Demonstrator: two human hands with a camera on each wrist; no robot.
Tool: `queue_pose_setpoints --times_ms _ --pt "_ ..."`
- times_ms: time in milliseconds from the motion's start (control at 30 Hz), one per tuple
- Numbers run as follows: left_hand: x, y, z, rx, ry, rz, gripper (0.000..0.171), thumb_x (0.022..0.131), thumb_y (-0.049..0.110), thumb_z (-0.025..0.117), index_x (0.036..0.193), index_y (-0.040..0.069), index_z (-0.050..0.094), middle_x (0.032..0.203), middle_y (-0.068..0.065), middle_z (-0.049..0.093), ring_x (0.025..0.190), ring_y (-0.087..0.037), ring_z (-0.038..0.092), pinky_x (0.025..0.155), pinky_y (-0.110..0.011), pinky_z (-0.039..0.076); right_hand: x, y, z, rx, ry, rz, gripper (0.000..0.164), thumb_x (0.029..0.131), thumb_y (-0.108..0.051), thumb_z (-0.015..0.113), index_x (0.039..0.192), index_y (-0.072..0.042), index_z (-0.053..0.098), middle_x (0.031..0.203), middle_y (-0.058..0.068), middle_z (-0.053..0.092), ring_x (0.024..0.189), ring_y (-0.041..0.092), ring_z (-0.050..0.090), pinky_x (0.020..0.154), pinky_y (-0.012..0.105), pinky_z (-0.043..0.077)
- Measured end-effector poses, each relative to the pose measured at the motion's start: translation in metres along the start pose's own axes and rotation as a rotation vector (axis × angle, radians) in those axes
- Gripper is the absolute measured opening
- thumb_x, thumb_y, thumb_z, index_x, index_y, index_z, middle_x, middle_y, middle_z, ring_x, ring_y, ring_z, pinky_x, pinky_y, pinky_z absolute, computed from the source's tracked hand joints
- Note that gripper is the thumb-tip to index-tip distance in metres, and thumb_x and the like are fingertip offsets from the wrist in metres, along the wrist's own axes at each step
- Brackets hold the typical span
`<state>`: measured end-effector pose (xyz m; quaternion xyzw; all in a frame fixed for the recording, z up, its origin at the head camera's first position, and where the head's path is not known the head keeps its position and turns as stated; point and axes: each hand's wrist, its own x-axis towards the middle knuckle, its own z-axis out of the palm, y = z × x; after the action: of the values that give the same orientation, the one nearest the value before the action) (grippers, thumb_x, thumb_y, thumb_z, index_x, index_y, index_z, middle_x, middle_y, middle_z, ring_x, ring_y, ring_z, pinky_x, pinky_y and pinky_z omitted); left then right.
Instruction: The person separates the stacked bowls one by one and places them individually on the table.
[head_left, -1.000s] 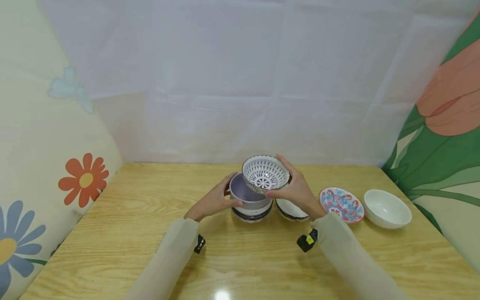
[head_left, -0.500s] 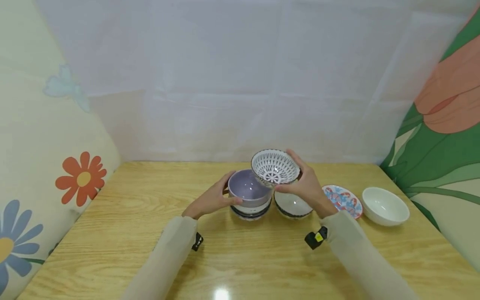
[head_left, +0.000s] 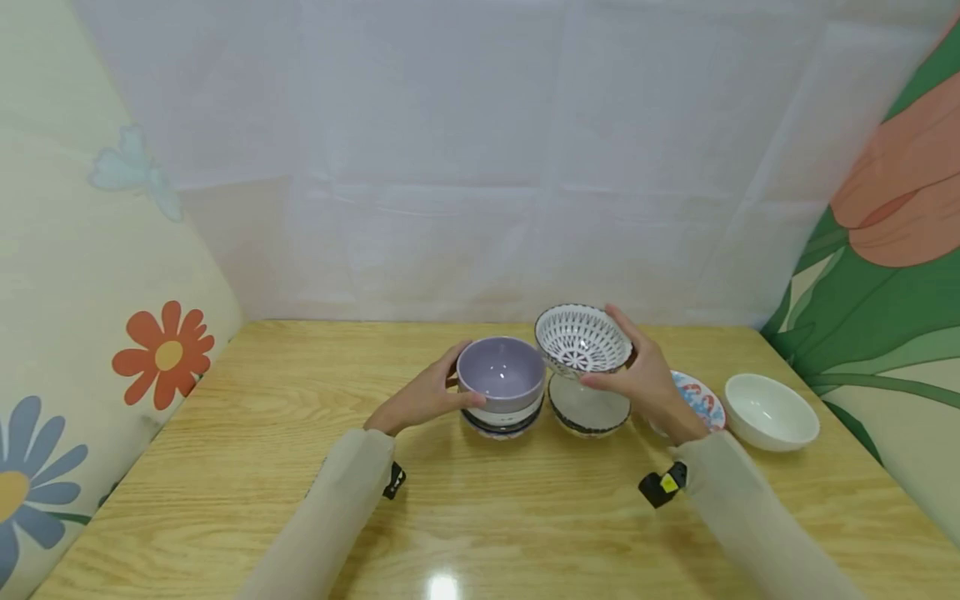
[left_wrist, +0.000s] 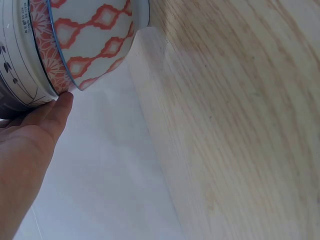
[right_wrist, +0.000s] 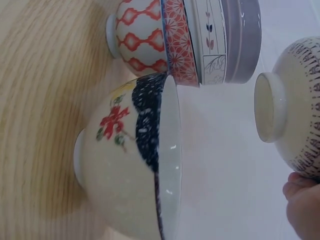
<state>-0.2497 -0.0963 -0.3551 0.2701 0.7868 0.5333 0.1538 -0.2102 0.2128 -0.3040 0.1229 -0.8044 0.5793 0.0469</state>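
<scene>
My left hand (head_left: pixel 423 396) holds the side of a bowl stack, thumb in front and fingers behind. A glossy purple bowl (head_left: pixel 501 371) tops the stack; beneath it the right wrist view shows a white bowl with a leaf drawing (right_wrist: pixel 212 45) and a red-and-white patterned bowl (right_wrist: pixel 142 35). By its rim, my right hand (head_left: pixel 645 379) grips a white bowl with dark dashes (head_left: pixel 581 333), raised and tilted. Below it a cream bowl with a dark rim (head_left: pixel 588 408) stands upright beside the stack; a red flower (right_wrist: pixel 114 122) marks its outside.
A red-and-blue patterned dish (head_left: pixel 701 400), partly behind my right wrist, rests on the wooden table (head_left: pixel 465 517). To its right stands a plain white bowl (head_left: pixel 772 412). White cloth (head_left: pixel 435 167) hangs behind the table, with printed flower panels at both sides.
My right hand has carried the dashed bowl rightward, from over the purple bowl to over the cream bowl. The left hand stays at the stack.
</scene>
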Motion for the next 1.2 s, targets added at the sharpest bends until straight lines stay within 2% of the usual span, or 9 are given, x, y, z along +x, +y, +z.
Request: queue_pose_setpoints --times_ms 167,400,533,600,667,833,933,1033,1200 --pt "0.0 0.0 0.0 0.015 0.004 -0.004 0.099 0.082 0.043 0.073 0.154 0.014 0.011 0.155 -0.013 0.025 0.14 -0.037 0.03 0.11 -0.051 0.036 -0.009 0.003 -0.007 -0.025 -0.002 0.002 0.105 0.072 0.003 0.079 0.154 -0.011 0.015 0.151 0.023 0.027 0.126 0.038 0.041 0.083 0.009 0.049" --pt "0.0 0.001 0.0 -0.013 -0.003 -0.007 0.097 0.082 0.042 0.073 0.154 0.018 0.013 0.154 -0.01 0.027 0.14 -0.036 0.031 0.108 -0.05 0.039 -0.028 0.003 -0.013 -0.034 -0.032 -0.001 0.105 0.072 0.003 0.079 0.153 -0.009 0.014 0.157 0.018 0.018 0.132 0.038 0.034 0.086 0.006 0.045" --pt "0.0 0.001 0.0 -0.026 -0.011 0.002 0.095 0.083 0.039 0.073 0.153 0.018 0.014 0.153 -0.01 0.028 0.14 -0.036 0.031 0.108 -0.05 0.039 -0.04 0.004 -0.011 -0.092 -0.031 -0.014 0.105 0.071 -0.001 0.082 0.153 -0.008 0.017 0.158 0.017 0.018 0.134 0.038 0.032 0.087 0.003 0.042" --pt "0.0 0.001 0.0 -0.03 -0.012 0.002 0.094 0.083 0.039 0.073 0.153 0.019 0.014 0.153 -0.01 0.028 0.14 -0.036 0.03 0.108 -0.051 0.038 -0.044 0.006 -0.009 -0.109 -0.03 -0.027 0.105 0.069 -0.002 0.083 0.153 -0.008 0.019 0.157 0.016 0.02 0.134 0.035 0.033 0.089 0.003 0.04" --pt "-0.001 0.001 0.0 -0.031 -0.014 0.006 0.095 0.083 0.039 0.073 0.153 0.018 0.014 0.154 -0.011 0.027 0.141 -0.036 0.03 0.108 -0.051 0.038 -0.049 0.008 -0.007 -0.117 -0.028 -0.05 0.106 0.067 -0.001 0.084 0.152 -0.008 0.022 0.156 0.017 0.023 0.134 0.025 0.036 0.091 0.003 0.039" --pt "-0.001 0.002 0.0 -0.032 -0.013 0.018 0.095 0.083 0.039 0.073 0.153 0.017 0.014 0.153 -0.012 0.028 0.14 -0.037 0.03 0.109 -0.052 0.037 -0.059 0.014 0.002 -0.056 -0.059 -0.128 0.106 0.064 0.004 0.083 0.151 -0.006 0.024 0.154 0.02 0.027 0.122 -0.004 0.043 0.089 0.008 0.045" --pt "0.0 0.001 0.0 -0.022 -0.005 0.017 0.095 0.083 0.039 0.073 0.153 0.016 0.014 0.153 -0.012 0.028 0.14 -0.037 0.031 0.109 -0.052 0.037 -0.065 0.018 0.007 0.026 -0.1 -0.179 0.106 0.064 0.008 0.081 0.151 -0.001 0.022 0.153 0.022 0.026 0.121 -0.006 0.044 0.089 0.011 0.047" --pt "0.001 0.002 0.001 -0.011 0.004 0.005 0.095 0.082 0.04 0.073 0.153 0.015 0.015 0.153 -0.012 0.029 0.14 -0.037 0.031 0.109 -0.051 0.037 -0.07 0.022 0.012 0.105 -0.144 -0.214 0.106 0.063 0.01 0.081 0.149 0.004 0.02 0.154 0.018 0.026 0.124 -0.002 0.044 0.092 0.013 0.047" --pt "0.0 0.003 0.002 -0.011 0.004 -0.005 0.095 0.082 0.04 0.073 0.153 0.016 0.015 0.153 -0.012 0.028 0.14 -0.037 0.03 0.109 -0.051 0.037 -0.077 0.026 0.021 0.154 -0.192 -0.223 0.109 0.061 0.01 0.083 0.149 0.005 0.019 0.151 0.03 0.022 0.123 -0.001 0.046 0.094 0.016 0.047"
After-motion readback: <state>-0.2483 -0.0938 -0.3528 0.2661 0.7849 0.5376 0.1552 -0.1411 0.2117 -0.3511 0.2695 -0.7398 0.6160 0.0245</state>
